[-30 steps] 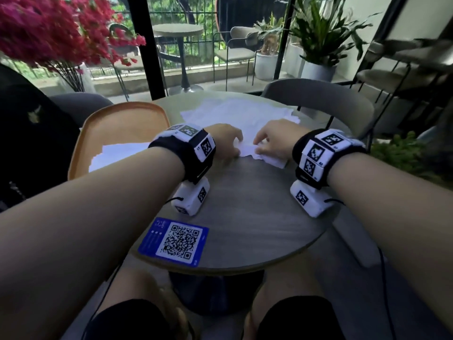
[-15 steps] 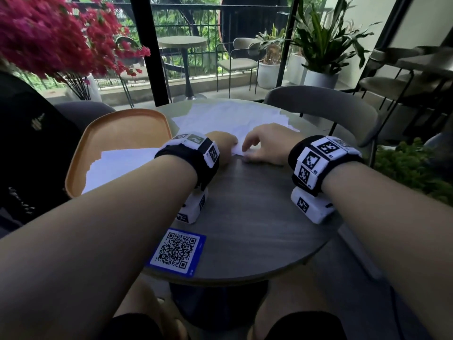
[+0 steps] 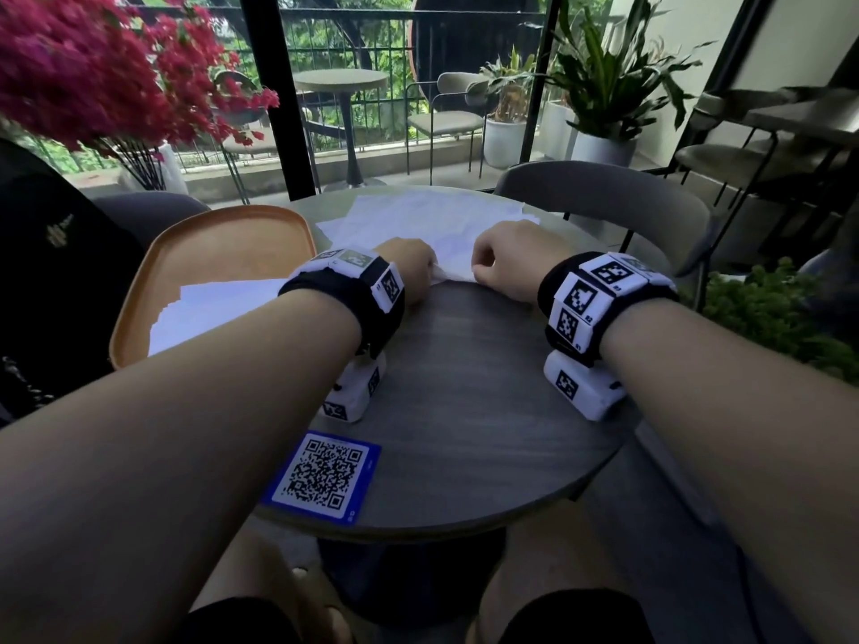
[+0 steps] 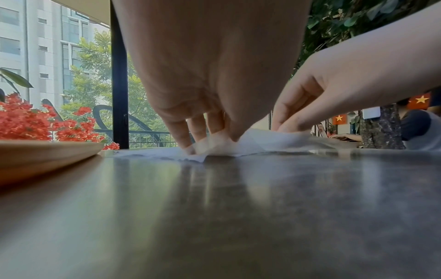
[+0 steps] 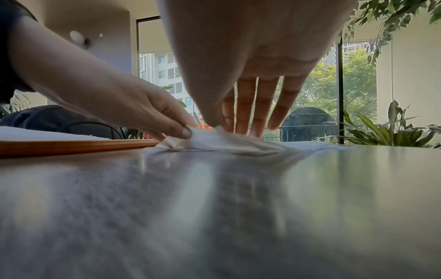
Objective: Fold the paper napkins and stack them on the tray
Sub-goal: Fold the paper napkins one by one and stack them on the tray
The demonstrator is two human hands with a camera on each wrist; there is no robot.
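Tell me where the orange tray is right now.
In the head view the orange tray sits at the table's left edge, left of the left hand, with folded napkins on its near end.

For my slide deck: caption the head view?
Both hands, left hand and right hand, pinch a napkin beside the tray.

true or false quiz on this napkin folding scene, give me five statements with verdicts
1. Both hands pinch the near edge of one napkin on the table. True: left hand, right hand.
2. The tray holds no napkins. False: a stack of folded napkins lies on it.
3. The tray sits to the left of the hands. True.
4. A blue QR code card lies on the tray. False: it lies on the table's near edge.
5. The pinched napkin is lifted clear of the table. False: only its pinched edge is raised.
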